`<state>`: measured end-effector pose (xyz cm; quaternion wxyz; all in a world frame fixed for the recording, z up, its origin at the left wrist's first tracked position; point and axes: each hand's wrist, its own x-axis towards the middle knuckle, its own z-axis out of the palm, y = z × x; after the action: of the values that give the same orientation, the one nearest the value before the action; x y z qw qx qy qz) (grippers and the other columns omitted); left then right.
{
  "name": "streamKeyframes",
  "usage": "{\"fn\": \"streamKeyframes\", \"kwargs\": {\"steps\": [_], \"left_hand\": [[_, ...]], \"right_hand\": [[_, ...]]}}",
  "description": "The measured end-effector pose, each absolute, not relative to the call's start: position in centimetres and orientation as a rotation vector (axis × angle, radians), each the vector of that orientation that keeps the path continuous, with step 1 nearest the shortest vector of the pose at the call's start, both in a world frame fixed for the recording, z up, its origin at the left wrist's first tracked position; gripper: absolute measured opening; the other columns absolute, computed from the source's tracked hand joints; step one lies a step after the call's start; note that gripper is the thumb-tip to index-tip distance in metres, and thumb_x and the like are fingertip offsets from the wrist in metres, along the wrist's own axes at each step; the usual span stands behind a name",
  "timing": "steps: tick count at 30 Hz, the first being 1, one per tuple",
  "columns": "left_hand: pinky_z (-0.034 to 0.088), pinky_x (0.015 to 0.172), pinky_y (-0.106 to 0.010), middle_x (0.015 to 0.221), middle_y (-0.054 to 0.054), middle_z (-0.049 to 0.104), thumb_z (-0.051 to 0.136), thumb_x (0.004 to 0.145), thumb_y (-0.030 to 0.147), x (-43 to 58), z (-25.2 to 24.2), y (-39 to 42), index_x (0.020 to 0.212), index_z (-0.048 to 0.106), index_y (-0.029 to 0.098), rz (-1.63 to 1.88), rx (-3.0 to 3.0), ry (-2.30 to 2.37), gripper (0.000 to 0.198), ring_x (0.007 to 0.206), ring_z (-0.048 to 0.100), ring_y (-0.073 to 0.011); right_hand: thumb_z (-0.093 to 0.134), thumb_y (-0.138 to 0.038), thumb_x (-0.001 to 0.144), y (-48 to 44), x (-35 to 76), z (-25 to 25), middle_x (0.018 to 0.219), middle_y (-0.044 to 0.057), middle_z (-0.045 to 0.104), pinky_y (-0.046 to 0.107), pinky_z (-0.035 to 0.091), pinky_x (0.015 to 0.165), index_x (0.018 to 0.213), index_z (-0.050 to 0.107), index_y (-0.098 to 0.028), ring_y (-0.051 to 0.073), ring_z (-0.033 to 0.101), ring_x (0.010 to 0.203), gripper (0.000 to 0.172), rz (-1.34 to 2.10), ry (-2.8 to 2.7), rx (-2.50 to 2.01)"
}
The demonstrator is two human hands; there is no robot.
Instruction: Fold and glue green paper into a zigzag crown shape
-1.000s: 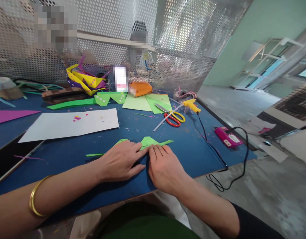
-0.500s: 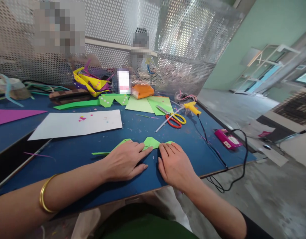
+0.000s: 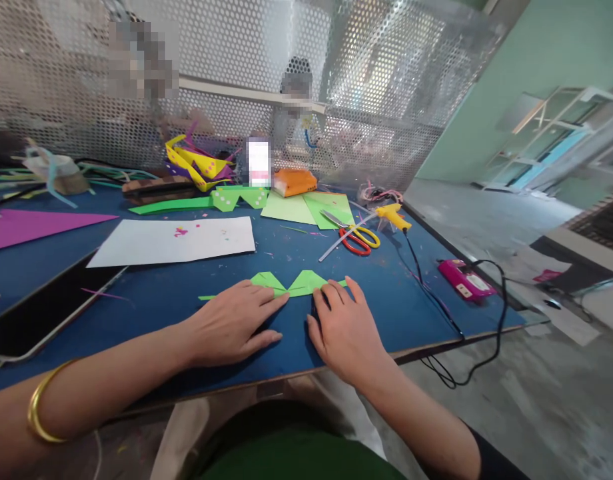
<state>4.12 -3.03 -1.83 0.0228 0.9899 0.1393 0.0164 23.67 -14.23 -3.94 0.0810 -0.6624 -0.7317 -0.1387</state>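
Observation:
A folded green paper piece (image 3: 306, 283) with two rounded lobes and narrow side strips lies on the blue table. My left hand (image 3: 234, 320) lies over its left part, fingers stretched out and fingertips pressing near the middle notch. On the right part, my right hand (image 3: 347, 327) rests its fingertips with the fingers a little apart. Both hands are open and hide portions of the paper. Farther back sits a green paper mask (image 3: 239, 198) with small pale squares stuck on it.
White paper (image 3: 176, 241) with small pink bits lies at left, by a black tablet-like slab (image 3: 41, 313). Scissors (image 3: 359, 239), a yellow glue gun (image 3: 394, 217), and a magenta power strip (image 3: 466, 280) with a black cord lie right. Perforated metal sheet (image 3: 226, 60) stands behind.
My left hand has slid left, uncovering more of the left lobe. My right hand's fingers have spread and shifted slightly along the paper. The view has turned a little left.

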Motion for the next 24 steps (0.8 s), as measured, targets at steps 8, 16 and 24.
{"fn": "streamKeyframes", "kwargs": {"steps": [8, 16, 24], "left_hand": [[0.043, 0.081, -0.04, 0.097, -0.01, 0.064, 0.048, 0.092, 0.04, 4.3, -1.6, -2.9, 0.119, 0.059, 0.016, 0.074, 2.98, 0.417, 0.038, 0.088, 0.059, -0.0261], [0.045, 0.066, -0.026, 0.08, 0.0, 0.057, 0.057, 0.088, 0.029, 2.2, -2.5, -1.6, 0.102, 0.07, 0.021, 0.535, 2.384, 0.931, 0.021, 0.07, 0.057, -0.0135], [0.04, 0.069, -0.029, 0.072, 0.0, 0.062, 0.062, 0.086, 0.033, 3.2, -2.5, -1.6, 0.076, 0.073, 0.023, 0.471, 2.444, 1.14, 0.018, 0.076, 0.057, -0.0169]], "right_hand": [[0.037, -0.023, 0.096, -13.2, 20.7, -4.7, 0.132, 0.019, 0.059, 0.044, 0.035, 0.111, 0.131, 0.056, -0.002, 0.028, 0.053, 0.124, 0.045, -0.271, -2.186, -1.77], [0.039, -0.032, 0.097, -13.6, 19.8, -5.1, 0.138, 0.025, 0.053, 0.049, 0.037, 0.11, 0.137, 0.053, -0.005, 0.034, 0.048, 0.131, 0.05, -0.235, -2.26, -1.754], [0.041, -0.046, 0.095, -13.4, 19.4, -4.6, 0.131, 0.028, 0.056, 0.057, 0.039, 0.103, 0.14, 0.051, -0.009, 0.04, 0.051, 0.125, 0.059, -0.202, -2.284, -1.801]]}}
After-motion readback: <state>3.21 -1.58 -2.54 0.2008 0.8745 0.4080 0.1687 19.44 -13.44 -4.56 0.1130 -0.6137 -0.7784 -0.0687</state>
